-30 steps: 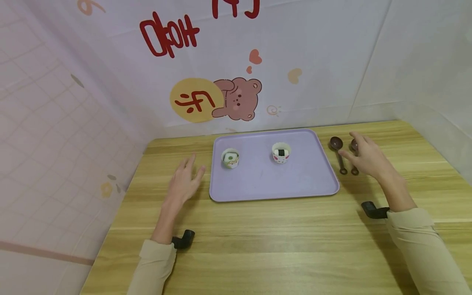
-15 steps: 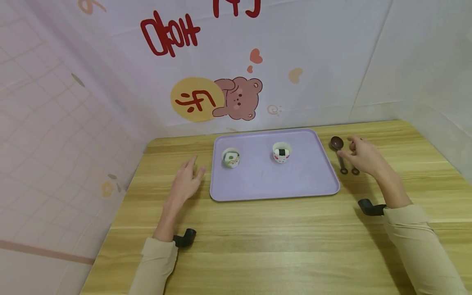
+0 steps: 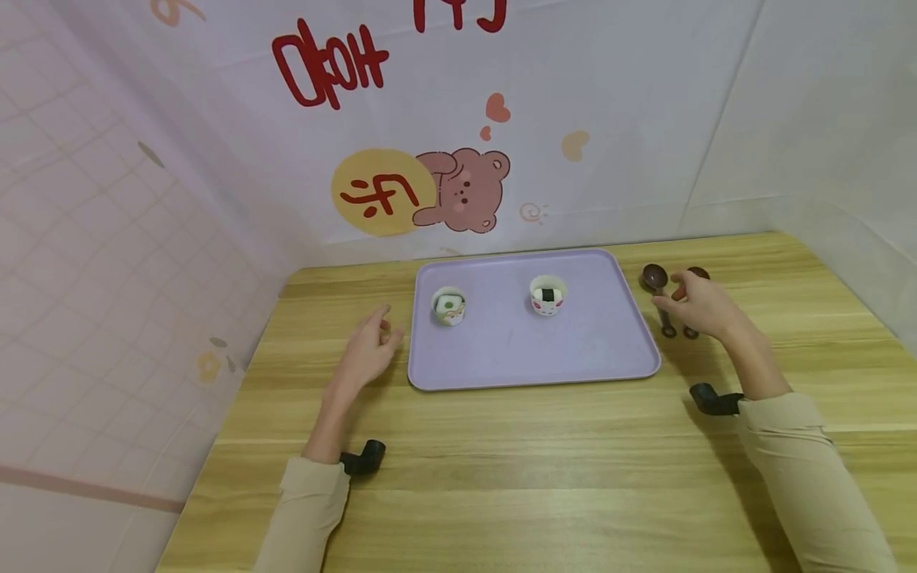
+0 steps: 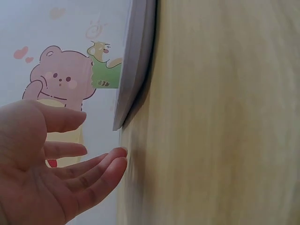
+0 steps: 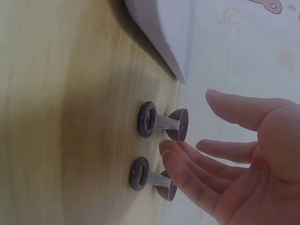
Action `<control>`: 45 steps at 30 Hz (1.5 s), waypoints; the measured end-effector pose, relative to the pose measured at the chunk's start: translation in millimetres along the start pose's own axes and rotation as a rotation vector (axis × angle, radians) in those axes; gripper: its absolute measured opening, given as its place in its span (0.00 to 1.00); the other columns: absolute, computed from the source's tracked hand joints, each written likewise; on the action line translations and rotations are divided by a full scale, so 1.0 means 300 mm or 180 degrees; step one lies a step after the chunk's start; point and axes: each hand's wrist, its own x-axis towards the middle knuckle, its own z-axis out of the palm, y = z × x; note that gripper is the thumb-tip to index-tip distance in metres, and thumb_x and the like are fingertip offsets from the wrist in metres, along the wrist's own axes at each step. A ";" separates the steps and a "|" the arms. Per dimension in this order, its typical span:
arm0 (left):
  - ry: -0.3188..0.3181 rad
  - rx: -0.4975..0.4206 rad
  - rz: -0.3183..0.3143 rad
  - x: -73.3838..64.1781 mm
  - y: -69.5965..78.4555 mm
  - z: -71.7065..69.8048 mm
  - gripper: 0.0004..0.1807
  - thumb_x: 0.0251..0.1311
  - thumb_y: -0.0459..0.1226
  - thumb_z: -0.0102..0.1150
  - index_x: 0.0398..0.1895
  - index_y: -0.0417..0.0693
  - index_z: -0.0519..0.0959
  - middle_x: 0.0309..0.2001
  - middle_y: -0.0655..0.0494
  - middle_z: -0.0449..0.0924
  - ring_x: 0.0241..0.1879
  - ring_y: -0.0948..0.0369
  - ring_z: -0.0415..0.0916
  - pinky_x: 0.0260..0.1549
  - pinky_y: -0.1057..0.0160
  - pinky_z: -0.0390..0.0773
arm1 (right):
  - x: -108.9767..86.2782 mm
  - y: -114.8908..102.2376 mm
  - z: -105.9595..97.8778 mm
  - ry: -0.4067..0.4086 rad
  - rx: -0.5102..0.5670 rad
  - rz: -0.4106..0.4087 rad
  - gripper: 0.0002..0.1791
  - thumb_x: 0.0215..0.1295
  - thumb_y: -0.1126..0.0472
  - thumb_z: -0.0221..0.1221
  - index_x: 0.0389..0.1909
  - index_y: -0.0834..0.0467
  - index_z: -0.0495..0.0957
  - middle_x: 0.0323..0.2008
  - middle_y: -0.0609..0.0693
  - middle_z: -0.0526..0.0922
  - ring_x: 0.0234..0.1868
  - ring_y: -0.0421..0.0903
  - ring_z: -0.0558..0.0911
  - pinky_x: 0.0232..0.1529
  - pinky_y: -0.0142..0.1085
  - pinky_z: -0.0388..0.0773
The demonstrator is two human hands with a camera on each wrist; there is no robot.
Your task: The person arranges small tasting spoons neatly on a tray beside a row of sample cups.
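Observation:
Two dark brown measuring spoons lie side by side right of the tray: the nearer-to-tray spoon (image 3: pixel 655 277) and the outer spoon (image 3: pixel 698 273). My right hand (image 3: pixel 705 308) hovers over them with loosely bent fingers and nothing in its grasp, covering part of the outer spoon. In the right wrist view, the fingertips overlap the spoon bowls (image 5: pixel 179 124), and the ring-ended handles point away from the hand. My left hand (image 3: pixel 365 350), also holding nothing, hangs beside the left edge of the lilac tray (image 3: pixel 530 362), fingers loosely bent.
On the tray stand two small patterned cups: a left cup (image 3: pixel 451 318) with a white piece bearing a green dot, and a right cup (image 3: pixel 548 309) with a white piece banded in black. A printed cloth wall (image 3: pixel 630 95) rises behind the wooden table (image 3: pixel 516 477).
My right hand has shifted slightly left and its fingers have bent more, baring the outer spoon's bowl. The left hand has drifted a little right, its fingers more bent. Tray and cups stay put.

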 end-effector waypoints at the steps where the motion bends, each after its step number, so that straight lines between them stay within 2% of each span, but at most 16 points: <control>1: -0.0008 -0.0022 -0.0009 0.003 -0.002 0.002 0.33 0.75 0.41 0.52 0.76 0.35 0.57 0.59 0.34 0.72 0.51 0.45 0.76 0.54 0.46 0.77 | 0.002 0.001 0.002 -0.0001 0.0006 -0.0002 0.39 0.77 0.53 0.53 0.67 0.84 0.53 0.49 0.79 0.75 0.48 0.73 0.78 0.48 0.63 0.75; 16: -0.0146 -0.0098 -0.0016 0.025 -0.005 0.017 0.31 0.72 0.36 0.54 0.73 0.32 0.61 0.55 0.34 0.75 0.52 0.44 0.78 0.52 0.47 0.79 | 0.022 0.012 0.012 0.0032 -0.0149 0.0112 0.35 0.76 0.52 0.53 0.60 0.84 0.64 0.50 0.79 0.77 0.53 0.77 0.75 0.53 0.67 0.71; 19: -0.0164 -0.0140 -0.0024 0.026 -0.001 0.022 0.31 0.71 0.36 0.54 0.73 0.31 0.62 0.54 0.34 0.75 0.49 0.46 0.80 0.50 0.49 0.80 | 0.027 0.016 0.016 0.0022 -0.0122 0.0147 0.34 0.75 0.52 0.53 0.59 0.84 0.65 0.52 0.79 0.76 0.53 0.76 0.75 0.53 0.66 0.72; 22: -0.0193 -0.0206 -0.0016 0.027 0.002 0.025 0.31 0.70 0.35 0.54 0.72 0.30 0.62 0.53 0.35 0.76 0.41 0.49 0.82 0.45 0.52 0.82 | 0.030 0.015 0.020 0.0028 -0.0103 0.0175 0.34 0.75 0.52 0.53 0.58 0.84 0.66 0.52 0.79 0.76 0.52 0.76 0.76 0.53 0.65 0.73; 25: -0.0226 -0.0289 -0.0004 0.030 0.004 0.028 0.30 0.70 0.33 0.55 0.72 0.29 0.62 0.51 0.35 0.76 0.34 0.51 0.83 0.39 0.56 0.84 | 0.032 0.012 0.021 0.0050 -0.0084 0.0205 0.33 0.75 0.53 0.54 0.57 0.84 0.67 0.49 0.78 0.78 0.49 0.74 0.78 0.51 0.65 0.73; 29: -0.0239 -0.0331 0.0002 0.033 0.007 0.031 0.30 0.70 0.32 0.55 0.71 0.28 0.61 0.49 0.35 0.77 0.30 0.54 0.83 0.35 0.59 0.85 | 0.034 0.006 0.019 0.0061 -0.0038 0.0276 0.32 0.73 0.53 0.55 0.56 0.83 0.68 0.43 0.75 0.80 0.44 0.70 0.80 0.51 0.65 0.73; 35: -0.0276 -0.0332 -0.0014 0.038 0.015 0.039 0.30 0.69 0.32 0.56 0.71 0.28 0.62 0.49 0.34 0.77 0.30 0.52 0.82 0.34 0.59 0.85 | 0.036 0.005 0.021 0.0053 -0.0015 0.0332 0.29 0.72 0.55 0.57 0.53 0.81 0.72 0.44 0.74 0.81 0.42 0.68 0.80 0.50 0.64 0.74; 41: -0.0304 -0.0347 -0.0087 0.043 0.024 0.048 0.31 0.69 0.32 0.57 0.71 0.29 0.62 0.50 0.35 0.77 0.34 0.52 0.82 0.34 0.60 0.85 | 0.040 0.013 0.030 0.0092 0.0064 0.0311 0.24 0.71 0.59 0.58 0.50 0.80 0.75 0.35 0.68 0.83 0.30 0.56 0.83 0.45 0.60 0.77; 45: -0.0306 -0.0312 -0.0060 0.047 0.026 0.049 0.29 0.69 0.31 0.57 0.70 0.28 0.64 0.48 0.36 0.78 0.33 0.52 0.82 0.33 0.60 0.85 | 0.041 0.018 0.035 0.0133 0.0139 0.0327 0.22 0.70 0.61 0.59 0.50 0.80 0.74 0.35 0.68 0.84 0.25 0.50 0.83 0.45 0.60 0.77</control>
